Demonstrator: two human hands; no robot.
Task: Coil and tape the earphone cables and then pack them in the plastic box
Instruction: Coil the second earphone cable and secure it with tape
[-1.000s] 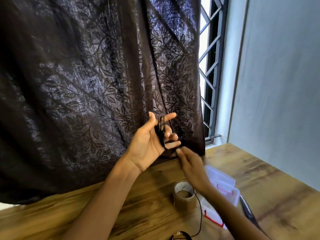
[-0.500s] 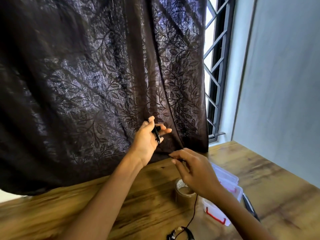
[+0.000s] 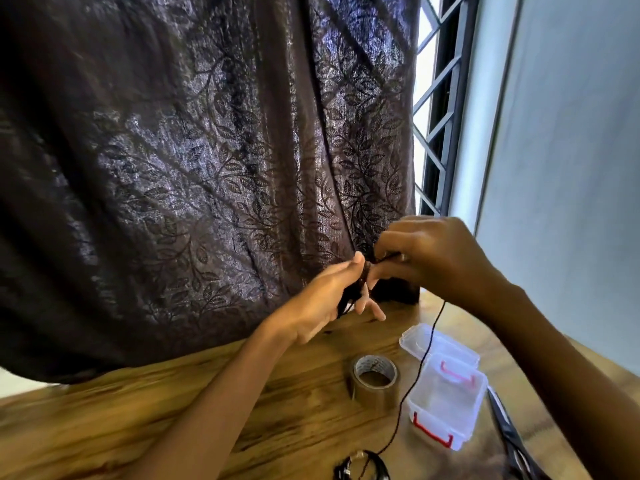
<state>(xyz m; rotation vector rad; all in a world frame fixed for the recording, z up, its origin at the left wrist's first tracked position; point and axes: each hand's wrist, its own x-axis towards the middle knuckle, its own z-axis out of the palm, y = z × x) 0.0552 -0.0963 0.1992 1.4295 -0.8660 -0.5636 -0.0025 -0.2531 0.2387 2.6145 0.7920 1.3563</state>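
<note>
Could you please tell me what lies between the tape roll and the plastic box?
In the head view, the black cable hangs between the tape roll and the box, running down from the right hand towards the table's near edge.

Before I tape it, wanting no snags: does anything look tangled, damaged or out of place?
Nothing stands out. The earphone cable runs from the coil on the left hand through the right hand pinching it, then hangs free past the open plastic box to the table.
</note>
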